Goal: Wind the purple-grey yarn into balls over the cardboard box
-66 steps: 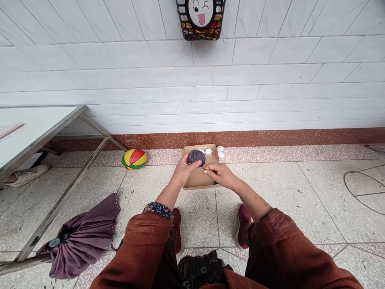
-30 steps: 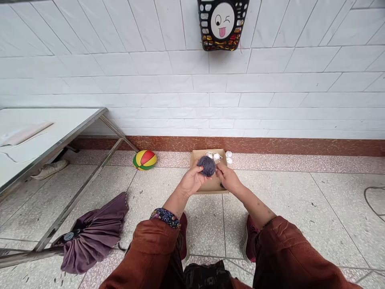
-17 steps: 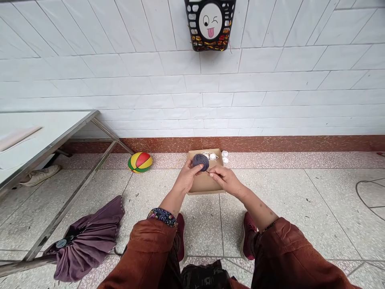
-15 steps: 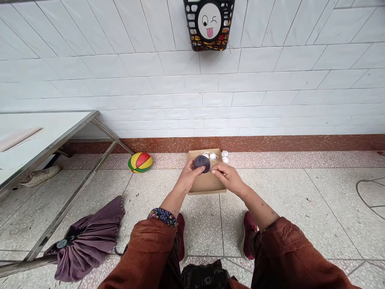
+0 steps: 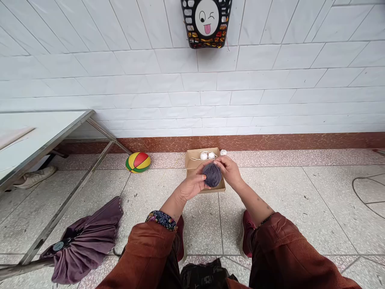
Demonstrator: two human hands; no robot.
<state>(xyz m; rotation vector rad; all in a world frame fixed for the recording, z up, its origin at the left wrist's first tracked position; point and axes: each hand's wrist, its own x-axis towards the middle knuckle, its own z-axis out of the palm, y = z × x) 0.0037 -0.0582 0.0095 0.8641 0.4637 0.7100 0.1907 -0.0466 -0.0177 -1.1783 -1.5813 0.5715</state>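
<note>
A dark purple-grey ball of yarn (image 5: 212, 175) rests in my left hand (image 5: 191, 185), whose fingers wrap round its left side and underside. My right hand (image 5: 230, 170) is closed in a pinch at the ball's upper right edge, on the yarn strand; the strand itself hardly shows between the fingertips. Below both hands a shallow cardboard box (image 5: 190, 163) lies on the floor, partly covered by them. Inside its far end are two small white yarn balls (image 5: 203, 155) with loose white strands. Another white ball (image 5: 223, 152) is just outside the box's far right corner.
A metal-framed table (image 5: 60, 120) stands at the left, with a folded purple umbrella (image 5: 87, 245) near its leg. A red, yellow and green ball (image 5: 138, 162) lies by the wall. On the white tiled wall hangs a black basket (image 5: 189, 30). A thin wire frame (image 5: 365, 178) is at the right.
The yarn ball has moved right and nearer to me, and turned in my left hand. My right hand has gone from beside the ball to its upper edge.
</note>
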